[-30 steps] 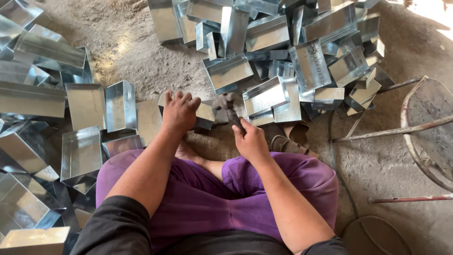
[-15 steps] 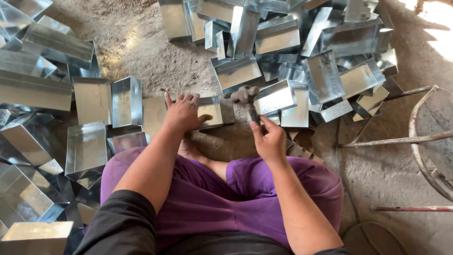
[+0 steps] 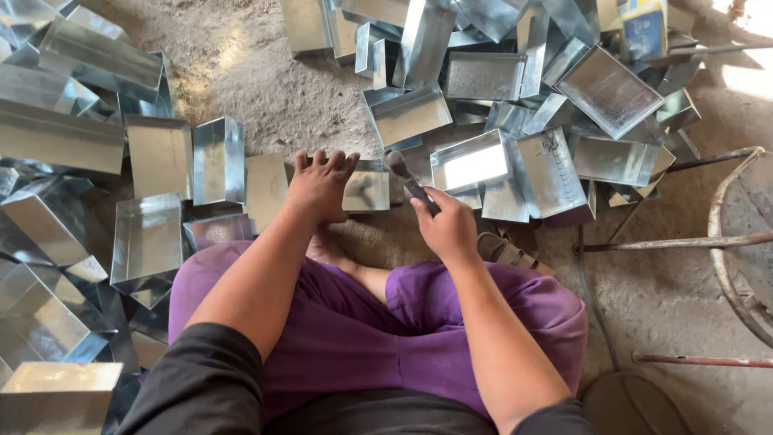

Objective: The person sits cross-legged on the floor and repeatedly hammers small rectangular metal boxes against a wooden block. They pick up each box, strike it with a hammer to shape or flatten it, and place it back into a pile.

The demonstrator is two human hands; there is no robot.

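A person sits cross-legged on the dusty floor in purple trousers, both bare arms reaching forward over the knees. The left hand lies palm down with its fingers spread flat, pressing on a small shiny metal tray that sits on the ground just ahead of the shins; the fingers are open and splayed rather than curled around anything. The right hand is closed in a fist around the handle of a hammer, whose dark rounded head tilts up and to the left, poised just above the right edge of that same small tray. Whether the hammer head touches the metal I cannot tell from here. Just to the right of the hammer lies a brighter open tray catching the light, and beyond it a loose heap of similar rectangular tin trays is piled against one another at all angles. More folded tin boxes crowd the floor to the person's left, some upright, some on their sides. At the far right stands a rusty metal frame with thin rods running across the ground.
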